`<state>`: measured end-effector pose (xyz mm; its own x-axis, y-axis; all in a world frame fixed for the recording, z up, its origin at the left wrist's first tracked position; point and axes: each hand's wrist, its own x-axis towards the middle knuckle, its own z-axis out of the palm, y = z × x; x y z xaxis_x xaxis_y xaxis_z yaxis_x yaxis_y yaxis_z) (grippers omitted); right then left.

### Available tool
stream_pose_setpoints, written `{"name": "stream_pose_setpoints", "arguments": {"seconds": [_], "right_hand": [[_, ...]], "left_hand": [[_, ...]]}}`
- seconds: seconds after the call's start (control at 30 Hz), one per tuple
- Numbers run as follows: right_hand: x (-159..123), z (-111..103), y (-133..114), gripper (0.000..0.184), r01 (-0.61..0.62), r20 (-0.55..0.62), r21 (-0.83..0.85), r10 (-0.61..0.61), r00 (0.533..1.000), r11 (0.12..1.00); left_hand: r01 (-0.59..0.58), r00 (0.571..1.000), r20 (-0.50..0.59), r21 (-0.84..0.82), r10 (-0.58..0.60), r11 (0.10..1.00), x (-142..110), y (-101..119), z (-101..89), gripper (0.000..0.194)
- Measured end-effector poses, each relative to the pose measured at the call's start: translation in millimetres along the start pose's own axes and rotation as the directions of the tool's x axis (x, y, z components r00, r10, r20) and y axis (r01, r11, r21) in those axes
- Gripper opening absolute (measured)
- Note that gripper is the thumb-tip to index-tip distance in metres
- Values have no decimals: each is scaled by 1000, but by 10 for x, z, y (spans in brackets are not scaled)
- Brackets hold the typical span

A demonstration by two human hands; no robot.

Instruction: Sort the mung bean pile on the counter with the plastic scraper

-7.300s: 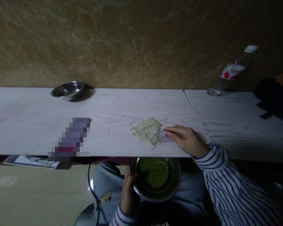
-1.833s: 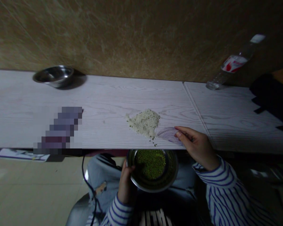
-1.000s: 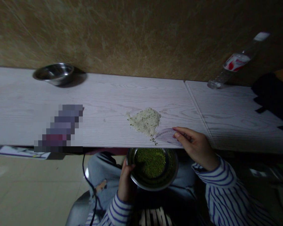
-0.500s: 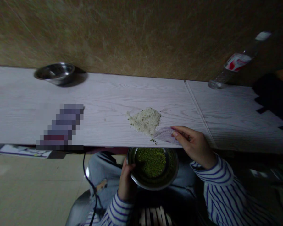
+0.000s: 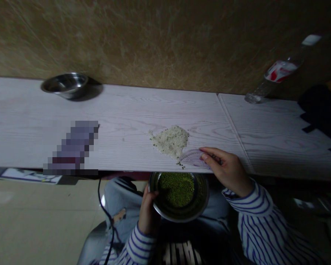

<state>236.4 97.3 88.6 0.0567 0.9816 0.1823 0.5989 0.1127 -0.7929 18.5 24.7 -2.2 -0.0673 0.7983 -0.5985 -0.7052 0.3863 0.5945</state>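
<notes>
My left hand (image 5: 149,208) grips the left rim of a steel bowl (image 5: 201,206), held just below the table's front edge above my lap. Green beans (image 5: 178,189), which look like mung beans, cover its bottom. Between the thumb and fingers of my right hand (image 5: 226,165) is a clear purplish protractor (image 5: 193,158), resting at the table's edge. Its curved side lies close to a pile of white rice (image 5: 171,140) with some dark green beans mixed in. Several loose beans (image 5: 180,164) lie by the protractor's left tip.
An upright steel bowl (image 5: 66,85) stands at the back left. Nearer me lies a pixelated flat object (image 5: 74,147). At the back right are a clear bottle (image 5: 281,71) with a white cap and a dark item (image 5: 320,110). A black cable (image 5: 105,211) hangs below the table (image 5: 127,110).
Both hands, the bowl and the protractor stay nearly in place. The whole view has shifted very slightly; the pile looks the same.
</notes>
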Motion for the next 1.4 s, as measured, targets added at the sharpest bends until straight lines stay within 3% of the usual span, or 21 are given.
{"name": "stream_pose_setpoints", "arguments": {"seconds": [0.57,1.13,1.4], "right_hand": [[2,69,-29,27,49,25,28,-50,998,998],[-24,95,-158,27,76,153,67,-86,985,995],[-67,26,-6,28,21,7,-1,-21,1000,1000]], "left_hand": [[-19,1000,20,16,19,1000,44,-25,-56,49],[-10,1000,-12,8,10,1000,19,28,-70,51],[-43,999,27,8,42,999,27,23,-78,50]]}}
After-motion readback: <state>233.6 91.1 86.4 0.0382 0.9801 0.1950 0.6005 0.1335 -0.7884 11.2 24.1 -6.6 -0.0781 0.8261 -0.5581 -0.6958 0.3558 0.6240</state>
